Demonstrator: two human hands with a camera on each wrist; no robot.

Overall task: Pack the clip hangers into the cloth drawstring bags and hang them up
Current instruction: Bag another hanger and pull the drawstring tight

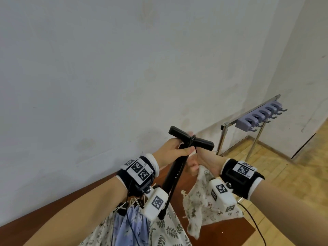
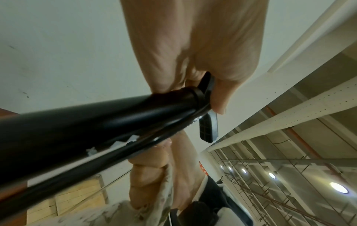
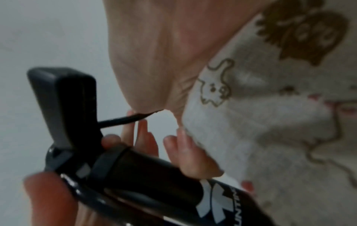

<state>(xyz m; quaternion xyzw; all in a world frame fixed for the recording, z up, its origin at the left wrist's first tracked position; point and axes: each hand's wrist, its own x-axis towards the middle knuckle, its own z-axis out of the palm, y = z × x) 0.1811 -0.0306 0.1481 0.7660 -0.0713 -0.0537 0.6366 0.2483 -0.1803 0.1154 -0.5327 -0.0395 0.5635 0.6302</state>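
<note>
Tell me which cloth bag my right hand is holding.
The animal-print bag in your right hand; the blue bag and leaf-print bag hang lower left.

Black pump (image 1: 179,167) — T-handle up, grey hook rack (image 1: 259,116), wooden floor (image 1: 284,174), white wall (image 1: 106,68)

Cream animal-print drawstring bag (image 1: 205,197) hanging bunched beside leaf-print bag (image 1: 168,229)

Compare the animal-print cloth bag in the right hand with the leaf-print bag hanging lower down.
The animal-print bag carries small brown and pink animal figures; the leaf-print bag carries dark green leaf sprigs. The animal-print bag is held up by the right hand beside the black T-handled pole; the leaf-print bag hangs below, untouched by either hand. Both are pale cloth.
</note>
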